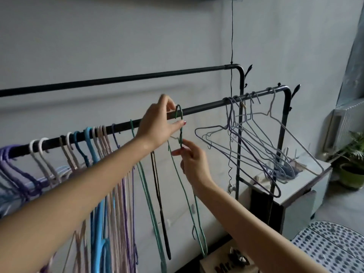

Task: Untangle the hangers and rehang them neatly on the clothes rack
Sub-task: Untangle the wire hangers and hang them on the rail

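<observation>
Head view: I've got the green hanger (180, 134) on the front rail (204, 107) mid-span, left hand (159, 123) pinching its hook, right hand (192, 160) fingers pinching the neck twist. Left row of hangers (94, 146) looks sorted. Tangled clump (252, 138) at the right end untouched. I'd say about two-thirds done.

Green wire hanger (180, 123) pinched between both hands. Rail (204, 108) it hooks on: black. Left of the left hand (157, 123): a second green hanger (146, 186), then purple (124, 194), pale pink (113, 203), bright blue (96, 209), white (42, 156) and violet (13, 164) ones. Below the hands: 1 black hanger (159, 203). Right of the right hand (194, 164): tangled hangers (256, 146), grey-lilac and dark purple. Far right: green pot (352, 177); lower right, white surface with dark dots (331, 247). Fingernails red.
</observation>
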